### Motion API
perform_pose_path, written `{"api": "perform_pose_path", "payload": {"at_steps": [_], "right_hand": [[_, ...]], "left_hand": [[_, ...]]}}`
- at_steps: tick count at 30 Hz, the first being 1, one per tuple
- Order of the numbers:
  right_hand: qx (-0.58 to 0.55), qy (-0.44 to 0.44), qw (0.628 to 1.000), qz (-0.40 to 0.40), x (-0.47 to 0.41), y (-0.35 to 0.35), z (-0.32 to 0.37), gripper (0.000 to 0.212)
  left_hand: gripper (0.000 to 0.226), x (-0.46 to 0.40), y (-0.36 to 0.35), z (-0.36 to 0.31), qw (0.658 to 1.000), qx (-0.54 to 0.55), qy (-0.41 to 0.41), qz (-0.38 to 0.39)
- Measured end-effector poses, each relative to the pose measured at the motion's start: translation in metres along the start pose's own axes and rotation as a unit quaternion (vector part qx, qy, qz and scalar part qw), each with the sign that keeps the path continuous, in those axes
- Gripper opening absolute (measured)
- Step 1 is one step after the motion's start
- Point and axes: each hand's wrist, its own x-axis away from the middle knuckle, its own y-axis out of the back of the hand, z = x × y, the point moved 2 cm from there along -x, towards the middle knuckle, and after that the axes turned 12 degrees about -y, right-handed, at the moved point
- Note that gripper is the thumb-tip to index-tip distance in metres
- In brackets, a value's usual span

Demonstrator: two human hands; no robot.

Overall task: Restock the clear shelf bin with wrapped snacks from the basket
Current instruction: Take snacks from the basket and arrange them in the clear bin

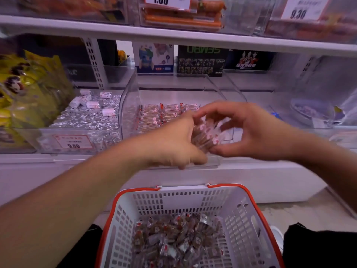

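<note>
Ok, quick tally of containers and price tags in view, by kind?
Clear shelf bin being filled: 1
Neighbouring clear bin with silver sweets: 1
White basket with orange rim: 1
Price tags: 3 (1.00, 9.30, 9.80)
Total: 6

Clear shelf bin (131, 105) part-filled with neat wrapped snacks (154, 118), loose pile in white basket (241, 215)

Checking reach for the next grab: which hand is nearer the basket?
Left. The left hand hangs just above the basket's far rim; the right hand sits higher and further right.
</note>
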Motion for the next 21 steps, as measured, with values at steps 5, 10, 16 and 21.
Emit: {"api": "perform_pose_path", "payload": {"at_steps": [5, 10, 16, 21], "right_hand": [[0.147, 0.017, 0.989, -0.027, -0.048, 0.023, 0.004, 0.041], [0.171, -0.017, 0.985, 0.018, -0.079, 0.013, -0.015, 0.038], [0.222, -0.065, 0.969, 0.087, -0.099, 0.015, -0.039, 0.032], [0.296, -0.079, 0.937, 0.168, -0.101, 0.015, -0.048, 0.047]], "left_hand": [[0.062, -0.038, 0.037, 0.006, 0.998, -0.042, -0.001, -0.047], [0.057, -0.067, 0.035, 0.038, 0.998, -0.018, 0.038, -0.043], [0.041, -0.082, 0.048, 0.067, 0.988, -0.109, 0.03, 0.102], [0.028, -0.084, 0.047, 0.085, 0.955, -0.26, -0.007, 0.139]]}}
